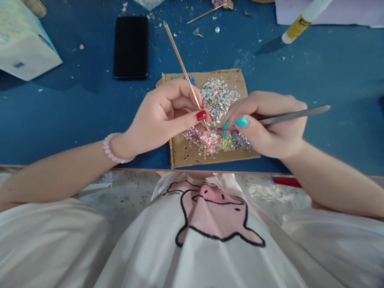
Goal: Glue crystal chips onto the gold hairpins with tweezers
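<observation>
My left hand point(168, 116) is closed around a thin gold hair stick point(180, 60), which slants up and away past the fingers. At the stick's lower end is a cluster of pink pieces and small pearls point(210, 138), partly merged in view with the loose gems under it. My right hand point(267, 124) grips grey metal tweezers point(294, 115) between thumb and fingers. Their tips point left and meet the top of the pink cluster; whether they pinch a gem cannot be made out. Both hands are over a cardboard piece point(183, 158) bearing piles of gems.
Clear gems point(220, 94), yellow gems point(227, 143) and grey gems point(241, 142) lie in heaps on the cardboard. Beyond are a black phone point(131, 47), a tissue box point(30, 48), a glue tube point(300, 26) and another gold stick point(207, 14). Scraps dot the blue table point(84, 108).
</observation>
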